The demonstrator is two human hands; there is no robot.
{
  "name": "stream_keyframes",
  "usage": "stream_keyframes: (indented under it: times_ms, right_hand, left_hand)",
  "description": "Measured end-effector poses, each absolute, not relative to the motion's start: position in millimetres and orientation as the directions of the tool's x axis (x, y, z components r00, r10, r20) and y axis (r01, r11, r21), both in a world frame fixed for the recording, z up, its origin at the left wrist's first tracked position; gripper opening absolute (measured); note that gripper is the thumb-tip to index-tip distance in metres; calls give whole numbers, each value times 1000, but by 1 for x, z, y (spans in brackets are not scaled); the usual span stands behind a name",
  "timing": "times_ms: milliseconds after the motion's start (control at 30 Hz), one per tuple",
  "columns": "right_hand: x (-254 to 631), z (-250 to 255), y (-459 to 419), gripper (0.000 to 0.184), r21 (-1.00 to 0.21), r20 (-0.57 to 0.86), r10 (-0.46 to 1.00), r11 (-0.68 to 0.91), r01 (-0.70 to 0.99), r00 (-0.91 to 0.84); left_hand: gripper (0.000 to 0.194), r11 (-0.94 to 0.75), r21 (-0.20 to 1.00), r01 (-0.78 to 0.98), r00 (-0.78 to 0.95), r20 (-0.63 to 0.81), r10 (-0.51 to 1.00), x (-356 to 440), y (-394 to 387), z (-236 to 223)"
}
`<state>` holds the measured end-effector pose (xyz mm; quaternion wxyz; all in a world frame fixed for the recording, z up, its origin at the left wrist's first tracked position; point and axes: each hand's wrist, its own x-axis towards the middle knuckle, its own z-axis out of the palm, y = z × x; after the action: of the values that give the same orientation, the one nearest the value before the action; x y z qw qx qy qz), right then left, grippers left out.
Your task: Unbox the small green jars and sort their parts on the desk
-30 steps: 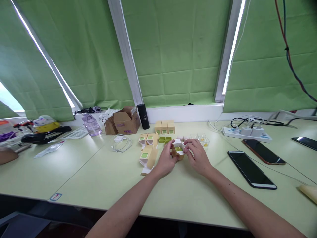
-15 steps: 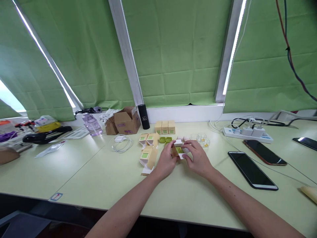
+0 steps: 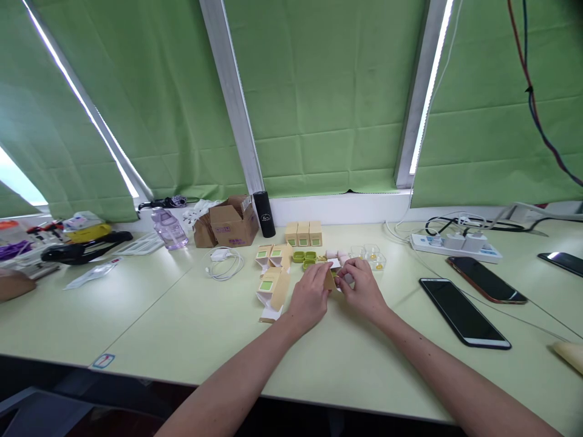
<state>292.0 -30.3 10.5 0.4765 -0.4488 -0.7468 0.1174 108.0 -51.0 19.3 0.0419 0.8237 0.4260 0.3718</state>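
A small tan carton [image 3: 329,281] with white inner flaps is between my two hands above the table. My left hand [image 3: 310,294] is closed round its left side, and the fingers cover much of it. On the carton's right, my right hand [image 3: 362,286] pinches near the flap edge with thumb and fingers. Something green shows faintly inside. Just behind my hands stand green square cups [image 3: 304,257] and pale pink pieces [image 3: 336,254]. To the left lie tan cartons with open flaps [image 3: 272,286].
Three tan boxes [image 3: 303,233] stand in a row at the back. Clear plastic cups [image 3: 371,256] sit beyond my right hand. On the right are a black phone [image 3: 463,312], another phone [image 3: 486,279] and a power strip [image 3: 454,246]. A cardboard box [image 3: 233,223] and black bottle [image 3: 264,214] stand behind.
My left hand has turned and moved slightly right, tilting the carton so its open top faces more to the right. My right fingers have drawn into a pinch at its edge.
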Motion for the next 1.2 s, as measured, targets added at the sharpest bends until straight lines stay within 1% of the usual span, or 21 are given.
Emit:
stream_keyframes:
  times_ms: [133, 233, 400, 567, 633, 733, 833, 933, 1000, 1100, 1200]
  right_hand:
    - [293, 12, -27, 12, -668, 601, 793, 566, 483, -98]
    - [293, 13, -26, 15, -728, 591, 804, 563, 391, -58]
    - [292, 16, -29, 25, -833, 511, 859, 498, 239, -8]
    - [292, 16, -30, 32, -891, 441, 898, 436, 128, 10]
    - [294, 18, -30, 35, -906, 422, 906, 420, 57, 38]
    - [296, 24, -31, 39, -918, 376, 925, 380, -113, 51]
    - [297, 32, -35, 46, -937, 262, 964, 242, -251, -50]
    - [296, 37, -38, 50, -958, 124, 969, 61, -279, -214]
    - [293, 37, -40, 48, -962, 63, 952, -23, -273, -300]
    - [288, 35, -43, 45, -964, 24, 916, -86, -253, -401]
    - [285, 33, -44, 44, -971, 22, 901, -84, -224, -433]
  left_hand:
    - [73, -633, 379, 675, 344, 597, 725, 107, -50, 20]
    - [70, -618, 382, 687, 324, 600, 731, 106, -50, 22]
    - [70, -604, 388, 696, 301, 607, 736, 103, -48, 23]
    - [72, -598, 367, 712, 298, 613, 731, 102, -47, 21]
    - [73, -592, 352, 725, 299, 613, 731, 102, -46, 21]
    - [73, -586, 317, 746, 308, 615, 726, 101, -46, 22]
    - [72, -595, 270, 757, 330, 627, 706, 100, -45, 23]
    - [73, -618, 201, 760, 381, 632, 675, 101, -44, 23]
    - [70, -631, 143, 762, 422, 630, 652, 102, -44, 22]
    - [62, -651, 70, 756, 484, 610, 628, 104, -44, 22]
    - [59, -656, 45, 753, 509, 591, 625, 105, -45, 23]
